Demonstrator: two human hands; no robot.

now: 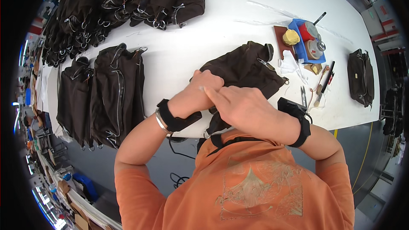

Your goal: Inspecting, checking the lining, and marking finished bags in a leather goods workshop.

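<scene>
A dark brown fabric bag with metal zippers and ring fittings lies before me, its lower end hanging towards my body. My left hand is curled over the bag's near left side; its fingers are hidden, so a grip on the fabric cannot be made out. My right hand crosses over from the right, its index finger touching the back of my left hand beside a small whitish spot. The other right fingers are folded, and whatever may be under them is hidden. Both wrists wear black straps.
More brown bags lie at left, with a large pile behind. On the white table, right, are a blue bin of containers, a white cloth, tweezers, a brush and another brown bag.
</scene>
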